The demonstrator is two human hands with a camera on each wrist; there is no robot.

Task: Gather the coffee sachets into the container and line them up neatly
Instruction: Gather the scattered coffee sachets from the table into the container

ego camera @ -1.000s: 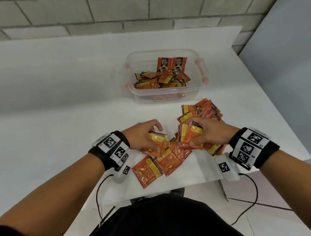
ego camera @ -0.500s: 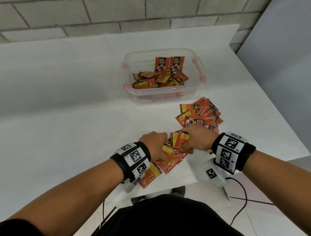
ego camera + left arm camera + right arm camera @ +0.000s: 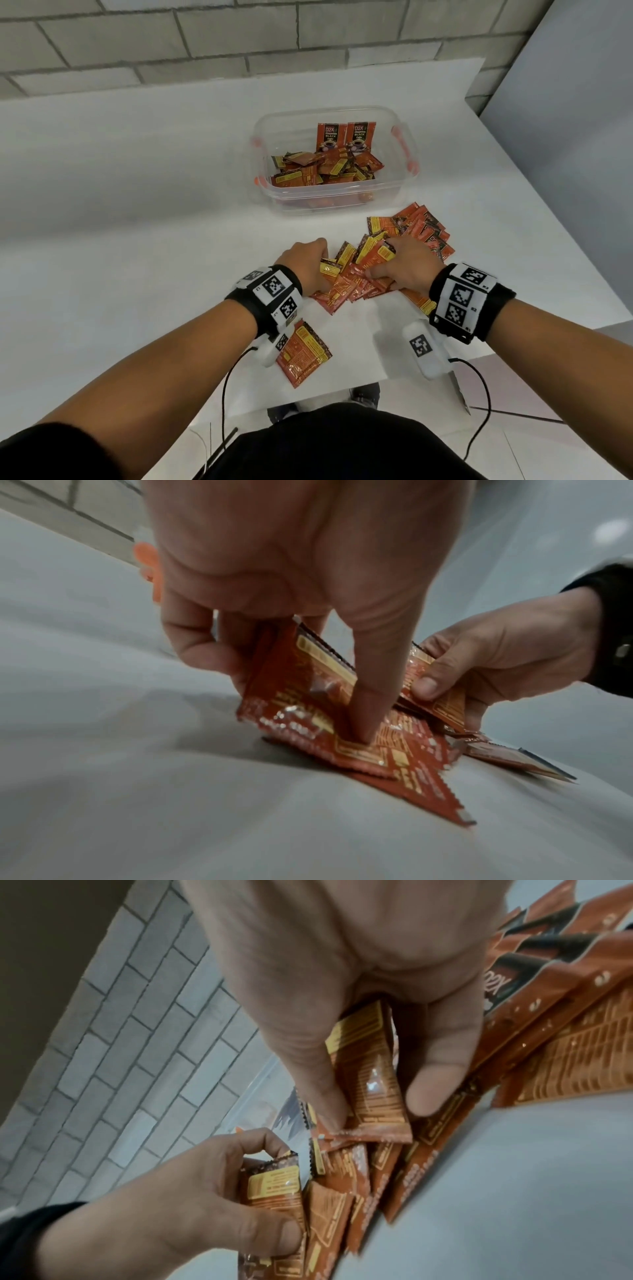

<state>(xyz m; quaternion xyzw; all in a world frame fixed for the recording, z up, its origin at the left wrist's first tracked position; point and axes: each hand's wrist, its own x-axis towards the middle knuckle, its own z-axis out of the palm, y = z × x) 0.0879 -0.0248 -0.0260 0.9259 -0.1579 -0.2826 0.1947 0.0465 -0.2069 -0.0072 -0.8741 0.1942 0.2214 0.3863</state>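
Grip left: left hand [image 3: 306,263] fingers curled round a few coffee sachets [image 3: 301,685] stood on edge, thumb pressing down onto flat sachets on the table; holding.
Grip right: right hand [image 3: 409,265] thumb and fingers pinching a bunch of sachets [image 3: 371,1069] at the pile's centre; holding.
Hands: close together, both low on the loose pile [image 3: 363,281], not touching each other that I can see.
Loose pile: red-orange sachets with yellow label panels, overlapping, spread between and under the hands on the white table [image 3: 137,212]; mostly back side up.
Far cluster: fanned group of sachets [image 3: 419,229] just beyond the right hand, between it and the container, some front side up.
Stray sachet: single sachet [image 3: 303,356] lying flat near the table's front edge, beside the left wrist, apart from the pile.
Container: clear plastic container [image 3: 339,198] with orange clips, beyond the pile, no lid on it.
Container contents: jumbled sachets on the bottom; two upright sachets [image 3: 346,137] against the far wall, fronts facing the camera, side by side.
Surroundings: grey brick wall [image 3: 239,37] behind the table; wrist bands with black-white marker tags on both arms.
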